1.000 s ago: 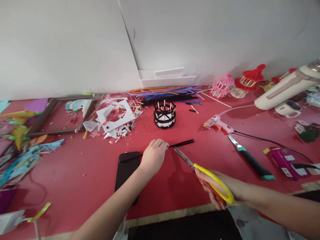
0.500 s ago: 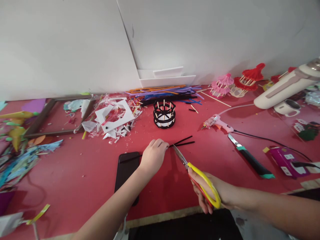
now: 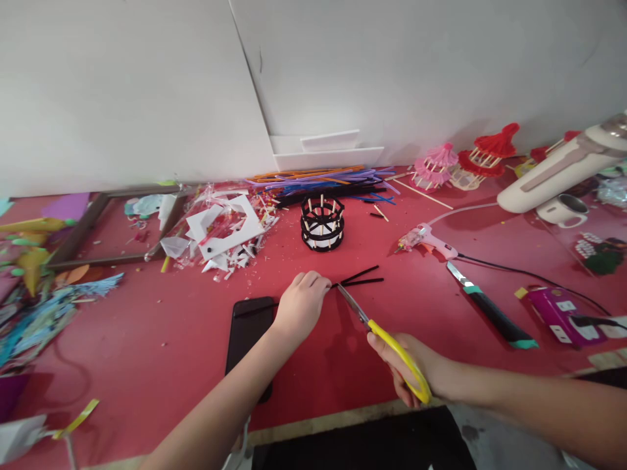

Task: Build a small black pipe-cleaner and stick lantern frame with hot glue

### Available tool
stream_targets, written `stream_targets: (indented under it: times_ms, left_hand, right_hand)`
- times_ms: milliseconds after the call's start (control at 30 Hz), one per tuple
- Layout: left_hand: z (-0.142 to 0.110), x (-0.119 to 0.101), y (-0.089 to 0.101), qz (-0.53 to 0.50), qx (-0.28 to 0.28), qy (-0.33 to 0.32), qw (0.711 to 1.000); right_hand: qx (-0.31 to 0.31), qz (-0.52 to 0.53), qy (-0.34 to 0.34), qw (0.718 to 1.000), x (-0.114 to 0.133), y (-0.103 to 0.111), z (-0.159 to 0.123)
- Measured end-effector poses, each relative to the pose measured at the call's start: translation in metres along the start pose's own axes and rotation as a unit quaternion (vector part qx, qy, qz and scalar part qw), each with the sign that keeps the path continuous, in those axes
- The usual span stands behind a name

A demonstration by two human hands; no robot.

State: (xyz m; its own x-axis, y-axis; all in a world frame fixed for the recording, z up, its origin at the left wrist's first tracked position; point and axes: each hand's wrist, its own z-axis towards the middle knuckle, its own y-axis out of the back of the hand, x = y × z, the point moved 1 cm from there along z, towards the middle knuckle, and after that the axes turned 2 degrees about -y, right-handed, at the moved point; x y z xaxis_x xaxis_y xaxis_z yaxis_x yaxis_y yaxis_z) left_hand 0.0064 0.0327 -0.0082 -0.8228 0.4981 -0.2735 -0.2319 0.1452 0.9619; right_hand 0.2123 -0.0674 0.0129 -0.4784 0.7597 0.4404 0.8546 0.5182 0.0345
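My left hand [image 3: 306,297] is closed on thin black pipe cleaners [image 3: 363,282], whose two free ends fork out to the right past its fingertips. Yellow-handled scissors [image 3: 396,349] are gripped in my right hand [image 3: 409,365], their blades pointing up and left. The blade tips meet the black strands just right of my left fingertips. Beyond my hands stands a small round frame [image 3: 322,225] of black pipe cleaners and pale wooden sticks, upright on the red table [image 3: 333,385]. A dark phone [image 3: 249,333] lies partly under my left forearm.
A pink glue gun [image 3: 431,241], a utility knife [image 3: 492,307] and a purple power strip [image 3: 563,316] lie to the right. Foam scraps [image 3: 225,228] are heaped at left, a pipe cleaner bundle [image 3: 328,183] at the back. A pale bottle [image 3: 558,166] leans beside a mug [image 3: 563,210].
The scissors' handles have come together and my right hand has closed around them. The forked black ends have shifted very slightly right. My left hand stays in place.
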Motion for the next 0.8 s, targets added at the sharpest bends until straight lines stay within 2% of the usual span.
stream_targets:
  times_ms: [200,333,500,633,700,800]
  left_hand:
    - [0.002,-0.001,-0.001,0.006,0.005,0.007,1.0]
    - [-0.007,0.001,0.011,0.015,-0.006,0.02,1.0]
    - [-0.034,0.024,0.035,0.037,0.01,0.041,0.998]
    - [-0.045,0.041,0.043,0.033,0.021,0.064,0.997]
    - [-0.044,0.041,0.044,0.021,0.02,0.063,0.998]
    - [-0.039,0.03,0.042,-0.002,0.014,0.053,0.998]
  right_hand:
    - [-0.007,0.017,-0.01,1.0,-0.017,0.005,0.01]
    - [0.029,0.049,-0.006,0.998,-0.038,0.014,0.009]
    - [-0.002,0.031,-0.019,0.999,-0.059,0.021,-0.001]
    - [0.002,0.036,-0.014,0.999,-0.075,0.023,-0.001]
    - [0.007,0.042,-0.004,0.999,-0.081,0.022,0.0]
    - [0.007,0.081,0.049,0.995,-0.086,0.018,0.0]
